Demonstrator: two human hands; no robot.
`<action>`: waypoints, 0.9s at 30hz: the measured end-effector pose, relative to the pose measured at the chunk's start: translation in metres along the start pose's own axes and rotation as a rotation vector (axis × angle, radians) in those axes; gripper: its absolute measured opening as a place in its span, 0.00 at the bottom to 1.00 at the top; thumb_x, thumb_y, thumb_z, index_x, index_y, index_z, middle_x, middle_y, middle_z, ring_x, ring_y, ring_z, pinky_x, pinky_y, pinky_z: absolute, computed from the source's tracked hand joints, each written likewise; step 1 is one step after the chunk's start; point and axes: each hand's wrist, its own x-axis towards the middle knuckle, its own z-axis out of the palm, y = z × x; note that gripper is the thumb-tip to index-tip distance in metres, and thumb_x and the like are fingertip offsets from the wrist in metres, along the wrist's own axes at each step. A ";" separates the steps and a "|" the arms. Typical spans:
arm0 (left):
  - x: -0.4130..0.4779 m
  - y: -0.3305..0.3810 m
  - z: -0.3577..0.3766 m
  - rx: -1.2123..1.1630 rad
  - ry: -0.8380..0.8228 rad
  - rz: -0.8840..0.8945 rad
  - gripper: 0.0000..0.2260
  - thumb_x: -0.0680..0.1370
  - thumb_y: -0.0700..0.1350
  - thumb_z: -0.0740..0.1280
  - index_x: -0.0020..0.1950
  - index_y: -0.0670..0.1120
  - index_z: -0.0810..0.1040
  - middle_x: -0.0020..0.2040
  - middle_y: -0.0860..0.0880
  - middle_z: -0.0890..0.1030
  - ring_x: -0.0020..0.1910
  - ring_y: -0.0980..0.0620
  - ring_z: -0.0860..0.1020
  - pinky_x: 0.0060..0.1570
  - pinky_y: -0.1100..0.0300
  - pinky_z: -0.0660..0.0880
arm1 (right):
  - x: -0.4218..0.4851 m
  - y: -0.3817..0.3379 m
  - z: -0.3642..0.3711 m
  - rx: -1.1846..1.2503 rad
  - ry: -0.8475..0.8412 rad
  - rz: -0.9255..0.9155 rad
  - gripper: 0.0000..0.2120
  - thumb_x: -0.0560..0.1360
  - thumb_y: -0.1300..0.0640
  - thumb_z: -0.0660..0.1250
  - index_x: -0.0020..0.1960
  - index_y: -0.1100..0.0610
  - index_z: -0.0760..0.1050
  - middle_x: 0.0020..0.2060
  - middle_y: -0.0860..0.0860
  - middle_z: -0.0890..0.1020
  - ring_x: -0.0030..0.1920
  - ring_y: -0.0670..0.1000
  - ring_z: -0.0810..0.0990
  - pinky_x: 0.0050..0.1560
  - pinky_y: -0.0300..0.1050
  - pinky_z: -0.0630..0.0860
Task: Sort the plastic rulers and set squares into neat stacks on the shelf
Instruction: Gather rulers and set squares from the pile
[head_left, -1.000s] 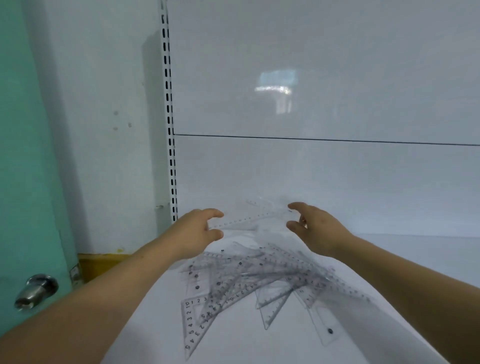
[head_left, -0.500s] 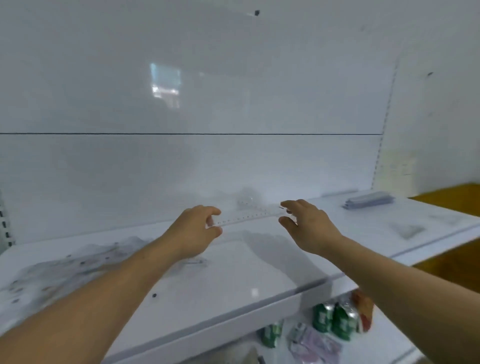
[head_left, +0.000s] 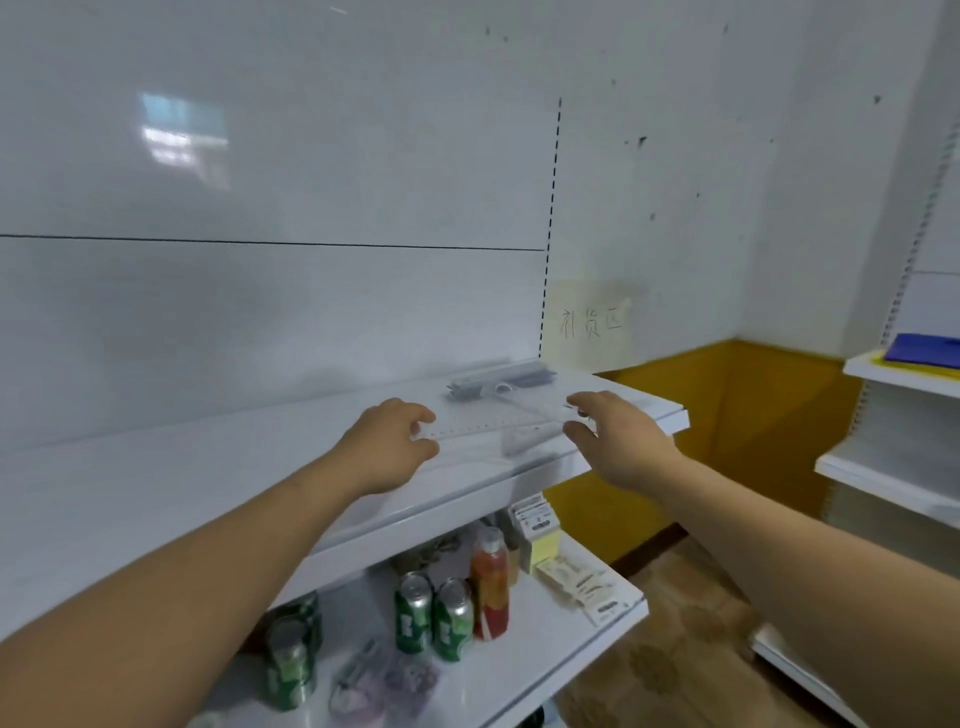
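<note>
We are holding a clear ruler by its two ends, level and lengthwise along the white shelf. Our left hand is pinching the left end between curled thumb and forefinger. Our right hand is gripping the right end the same way, thumb below and fingers above. The ruler is hanging over the right part of the shelf, near its front edge; we cannot tell whether it is touching the surface. Just behind it, by the back panel, a stack of rulers is lying flat at the shelf's right end. A paper note with handwriting is sticking to the wall beyond that end. Under our arms, on the lower shelf, green cans are standing side by side. A red bottle is standing upright just to their right, and small boxes are sitting farther back.
</note>
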 end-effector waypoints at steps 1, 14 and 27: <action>0.009 0.004 0.006 -0.002 -0.007 -0.005 0.19 0.78 0.49 0.64 0.69 0.48 0.70 0.63 0.47 0.72 0.59 0.49 0.73 0.58 0.60 0.66 | 0.007 0.009 0.000 0.008 -0.002 0.004 0.21 0.80 0.48 0.58 0.72 0.51 0.65 0.68 0.50 0.71 0.65 0.53 0.72 0.64 0.50 0.71; 0.130 -0.019 0.042 -0.042 -0.060 -0.133 0.17 0.77 0.49 0.66 0.66 0.51 0.73 0.57 0.52 0.73 0.51 0.55 0.72 0.51 0.65 0.65 | 0.168 0.060 0.044 0.001 -0.103 -0.120 0.20 0.81 0.49 0.57 0.71 0.53 0.66 0.66 0.52 0.73 0.63 0.53 0.73 0.63 0.47 0.68; 0.137 -0.016 0.050 0.014 -0.090 -0.374 0.17 0.75 0.49 0.68 0.64 0.56 0.74 0.61 0.54 0.74 0.57 0.58 0.72 0.59 0.66 0.65 | 0.288 0.056 0.087 -0.145 -0.445 -0.529 0.19 0.81 0.51 0.56 0.71 0.55 0.67 0.69 0.54 0.70 0.68 0.55 0.68 0.64 0.42 0.62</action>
